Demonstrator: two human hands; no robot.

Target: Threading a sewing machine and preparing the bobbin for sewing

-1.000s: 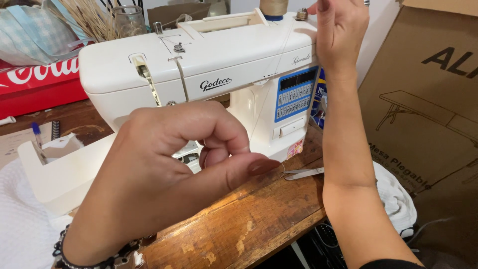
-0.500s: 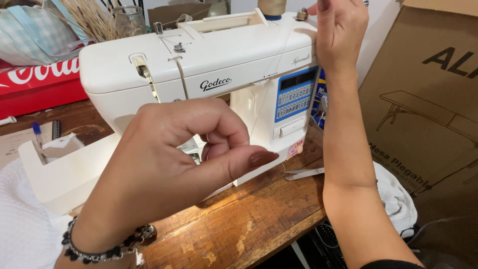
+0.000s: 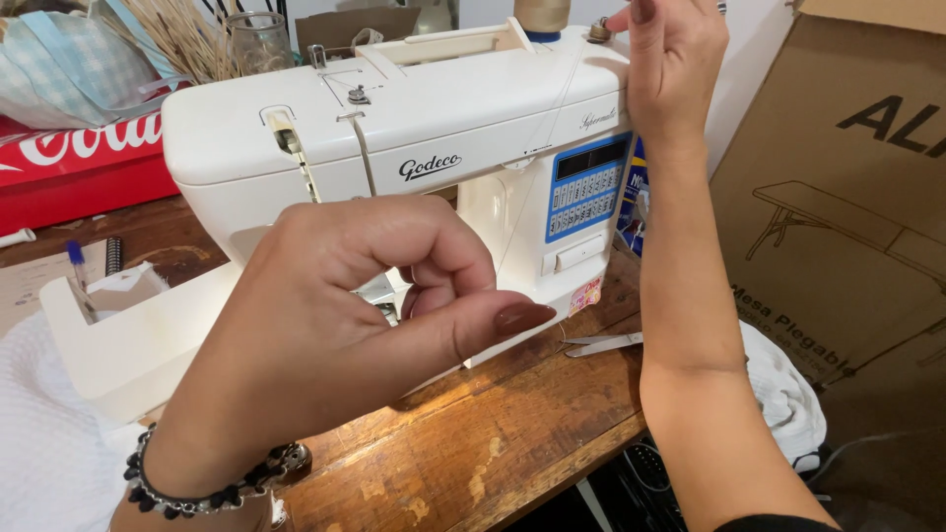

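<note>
A cream-white plastic sewing machine with a blue button panel stands on a worn brown wooden table. The left hand hovers in front of the needle area, thumb and curled fingers pinched together — whatever they pinch is too fine to make out — and a beaded black bracelet circles its wrist. The right hand is raised at the machine's top right corner, fingers closed together, its fingertip touching the small metal bobbin-winder knob, just beside the beige thread spool. Small metal thread snips lie on the table between the machine's base and the right forearm. White fabric is spread at the left, a brown cardboard box stands at the right, and a red tin box sits behind the machine — near it, a clear glass jar
</note>
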